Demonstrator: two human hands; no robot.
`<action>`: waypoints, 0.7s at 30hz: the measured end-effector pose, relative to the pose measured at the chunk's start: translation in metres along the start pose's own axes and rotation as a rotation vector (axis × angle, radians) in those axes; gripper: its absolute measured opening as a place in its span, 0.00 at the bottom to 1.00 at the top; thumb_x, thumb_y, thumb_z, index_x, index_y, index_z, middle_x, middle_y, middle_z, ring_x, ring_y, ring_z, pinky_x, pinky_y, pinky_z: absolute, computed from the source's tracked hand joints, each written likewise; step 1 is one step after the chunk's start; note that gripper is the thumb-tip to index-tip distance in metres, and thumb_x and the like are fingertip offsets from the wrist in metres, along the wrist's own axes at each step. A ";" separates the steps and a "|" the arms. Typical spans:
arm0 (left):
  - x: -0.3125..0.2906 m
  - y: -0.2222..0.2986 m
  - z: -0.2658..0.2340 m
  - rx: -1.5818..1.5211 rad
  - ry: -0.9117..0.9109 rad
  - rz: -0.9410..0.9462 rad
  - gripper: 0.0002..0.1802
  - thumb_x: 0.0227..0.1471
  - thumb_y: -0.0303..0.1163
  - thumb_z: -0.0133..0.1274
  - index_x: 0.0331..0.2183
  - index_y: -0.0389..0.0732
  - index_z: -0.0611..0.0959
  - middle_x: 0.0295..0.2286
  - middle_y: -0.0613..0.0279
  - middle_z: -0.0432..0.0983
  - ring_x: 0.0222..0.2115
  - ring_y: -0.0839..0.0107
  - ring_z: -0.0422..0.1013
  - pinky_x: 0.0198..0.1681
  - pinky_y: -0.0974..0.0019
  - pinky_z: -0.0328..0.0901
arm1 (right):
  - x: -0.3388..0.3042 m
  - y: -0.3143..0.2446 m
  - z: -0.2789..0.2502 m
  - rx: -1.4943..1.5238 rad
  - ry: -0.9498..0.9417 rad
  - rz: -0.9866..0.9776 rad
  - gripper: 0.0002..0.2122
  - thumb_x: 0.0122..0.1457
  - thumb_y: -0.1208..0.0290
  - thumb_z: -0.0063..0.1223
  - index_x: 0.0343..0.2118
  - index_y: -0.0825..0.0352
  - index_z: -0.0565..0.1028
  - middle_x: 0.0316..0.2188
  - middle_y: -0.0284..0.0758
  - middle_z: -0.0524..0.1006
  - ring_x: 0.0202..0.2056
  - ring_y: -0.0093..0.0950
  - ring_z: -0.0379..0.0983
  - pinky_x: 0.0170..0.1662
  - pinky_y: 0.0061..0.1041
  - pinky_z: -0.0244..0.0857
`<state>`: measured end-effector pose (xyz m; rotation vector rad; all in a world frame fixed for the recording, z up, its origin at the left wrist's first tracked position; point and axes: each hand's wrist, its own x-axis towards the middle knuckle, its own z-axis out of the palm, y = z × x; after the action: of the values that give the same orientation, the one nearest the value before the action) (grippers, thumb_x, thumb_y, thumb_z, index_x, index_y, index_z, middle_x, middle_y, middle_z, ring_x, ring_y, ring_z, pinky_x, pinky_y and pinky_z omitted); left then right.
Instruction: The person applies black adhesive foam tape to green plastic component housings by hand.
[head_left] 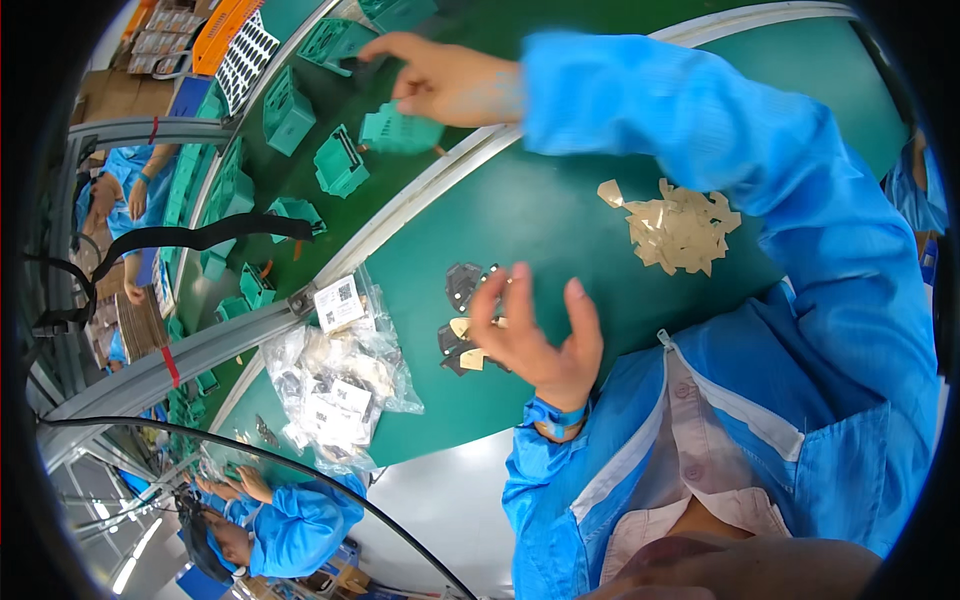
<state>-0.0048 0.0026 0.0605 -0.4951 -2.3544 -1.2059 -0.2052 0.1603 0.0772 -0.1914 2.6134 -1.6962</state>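
Observation:
My right hand (430, 80) is stretched far across to the moving-line side, thumb and index finger apart. It hovers over a green plastic tray (395, 130), blurred, and its index fingertip is near another green tray (335, 42). A small dark bit shows under that fingertip; I cannot make out whether the hand touches it. My left hand (540, 345) hangs over the green bench with fingers spread and nothing visible in them. Beside its fingertips lie several small black parts (462, 285), some with beige pieces (472, 358) on them. The fingers partly hide these parts.
A heap of beige thin pieces (680, 230) lies on the green bench (560, 215). Clear plastic bags (335, 380) with white labels sit at the left. A metal rail (385, 235) separates bench and line. A black cable (300, 460) crosses the lower left; a co-worker (300, 525) sits there.

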 end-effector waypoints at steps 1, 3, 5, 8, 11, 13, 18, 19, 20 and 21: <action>0.000 -0.001 -0.008 0.018 0.014 -0.016 0.29 0.48 0.34 0.61 0.52 0.38 0.74 0.48 0.50 0.65 0.48 0.59 0.64 0.54 0.52 0.55 | -0.020 -0.017 -0.003 0.287 -0.060 0.080 0.30 0.61 0.78 0.51 0.64 0.56 0.54 0.43 0.38 0.77 0.45 0.30 0.74 0.48 0.32 0.68; 0.004 -0.008 -0.002 -0.193 0.047 -0.149 0.36 0.54 0.33 0.57 0.59 0.34 0.60 0.54 0.48 0.58 0.51 0.54 0.62 0.55 0.51 0.59 | -0.081 -0.019 -0.034 0.801 -0.146 0.285 0.30 0.59 0.74 0.55 0.63 0.65 0.55 0.46 0.40 0.75 0.46 0.28 0.72 0.49 0.31 0.68; 0.013 0.005 -0.002 -0.417 0.048 -0.277 0.38 0.58 0.40 0.54 0.62 0.36 0.55 0.57 0.49 0.55 0.55 0.58 0.60 0.58 0.54 0.59 | -0.132 -0.032 -0.040 1.015 -0.184 0.351 0.29 0.61 0.75 0.54 0.63 0.67 0.54 0.44 0.41 0.75 0.45 0.27 0.72 0.48 0.27 0.68; 0.018 0.011 -0.003 -0.707 -0.084 -0.346 0.36 0.57 0.39 0.54 0.61 0.37 0.59 0.55 0.51 0.59 0.53 0.62 0.62 0.56 0.58 0.60 | -0.189 -0.024 -0.037 1.143 -0.235 0.425 0.31 0.63 0.73 0.53 0.64 0.63 0.50 0.41 0.41 0.77 0.45 0.27 0.75 0.49 0.28 0.70; 0.012 0.020 -0.007 -0.833 -0.402 -0.508 0.30 0.57 0.35 0.55 0.57 0.36 0.66 0.50 0.53 0.67 0.48 0.66 0.67 0.52 0.63 0.64 | -0.222 -0.016 -0.030 1.170 -0.166 0.436 0.30 0.64 0.74 0.52 0.64 0.62 0.49 0.43 0.43 0.76 0.46 0.29 0.75 0.49 0.27 0.69; 0.007 0.027 -0.004 -0.910 -0.438 -0.668 0.22 0.57 0.29 0.53 0.52 0.34 0.72 0.44 0.56 0.72 0.42 0.70 0.71 0.47 0.67 0.67 | -0.236 -0.012 -0.036 1.106 -0.135 0.411 0.29 0.63 0.74 0.52 0.64 0.63 0.52 0.45 0.41 0.74 0.46 0.27 0.73 0.49 0.24 0.68; 0.001 0.036 0.007 -1.014 -0.444 -0.909 0.19 0.55 0.24 0.53 0.50 0.33 0.74 0.39 0.57 0.75 0.38 0.73 0.73 0.42 0.71 0.69 | -0.267 0.000 -0.046 0.317 0.211 0.175 0.15 0.61 0.71 0.56 0.48 0.67 0.69 0.41 0.33 0.71 0.45 0.24 0.69 0.51 0.26 0.63; 0.002 0.037 0.008 -1.038 -0.477 -0.933 0.18 0.55 0.24 0.53 0.48 0.33 0.75 0.38 0.58 0.75 0.37 0.74 0.73 0.42 0.71 0.69 | -0.271 -0.002 -0.048 0.335 0.261 0.160 0.11 0.61 0.67 0.57 0.42 0.67 0.72 0.38 0.32 0.72 0.42 0.23 0.70 0.49 0.25 0.64; 0.001 0.037 0.009 -1.060 -0.508 -0.958 0.17 0.54 0.23 0.53 0.47 0.33 0.75 0.38 0.58 0.75 0.37 0.74 0.73 0.42 0.71 0.69 | -0.275 -0.006 -0.048 0.411 0.245 0.158 0.08 0.60 0.69 0.58 0.35 0.67 0.72 0.36 0.31 0.70 0.40 0.21 0.70 0.48 0.25 0.64; 0.001 0.037 0.011 -1.054 -0.517 -0.970 0.17 0.54 0.23 0.53 0.47 0.33 0.75 0.38 0.58 0.75 0.37 0.74 0.73 0.42 0.71 0.69 | -0.278 -0.006 -0.046 0.419 0.249 0.170 0.08 0.60 0.69 0.58 0.35 0.67 0.72 0.36 0.31 0.70 0.40 0.21 0.70 0.48 0.25 0.64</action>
<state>0.0108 0.0320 0.0798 0.1446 -2.1526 -3.1088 0.0675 0.2314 0.0880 0.2575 2.2599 -2.2667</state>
